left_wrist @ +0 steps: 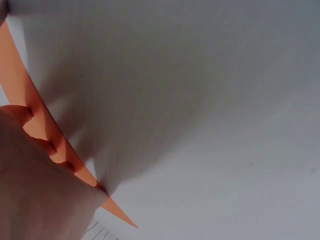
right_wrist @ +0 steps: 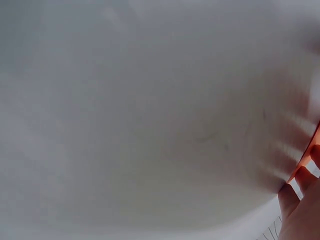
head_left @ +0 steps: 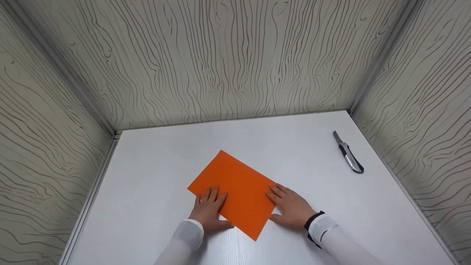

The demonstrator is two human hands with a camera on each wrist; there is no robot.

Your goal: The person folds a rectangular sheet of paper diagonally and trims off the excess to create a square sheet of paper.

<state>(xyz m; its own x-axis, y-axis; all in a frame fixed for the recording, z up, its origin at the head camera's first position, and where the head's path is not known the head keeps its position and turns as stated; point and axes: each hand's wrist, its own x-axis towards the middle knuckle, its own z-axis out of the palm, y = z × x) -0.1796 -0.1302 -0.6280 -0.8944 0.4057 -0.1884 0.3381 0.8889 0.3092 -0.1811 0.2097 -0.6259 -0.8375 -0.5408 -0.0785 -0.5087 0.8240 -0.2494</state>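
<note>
A flat orange sheet of paper (head_left: 241, 180) lies turned at an angle on the white table, one corner pointing towards the person. The left hand (head_left: 209, 213) rests on its lower left edge, fingers spread over the paper and thumb out beside the near edge. At the right corner, the right hand (head_left: 292, 208) lays its straight fingertips on the sheet, with the thumb at the lower right edge. In the left wrist view, the left hand (left_wrist: 40, 185) has its fingers over the orange strip. Only a sliver of paper shows beside the right hand (right_wrist: 305, 212) in the right wrist view.
A utility knife (head_left: 349, 154) with a silver and black handle lies at the right of the white table (head_left: 154, 165), its blade end pointing to the back. Wood-patterned panels (head_left: 228, 62) wall the table in at the back and both sides.
</note>
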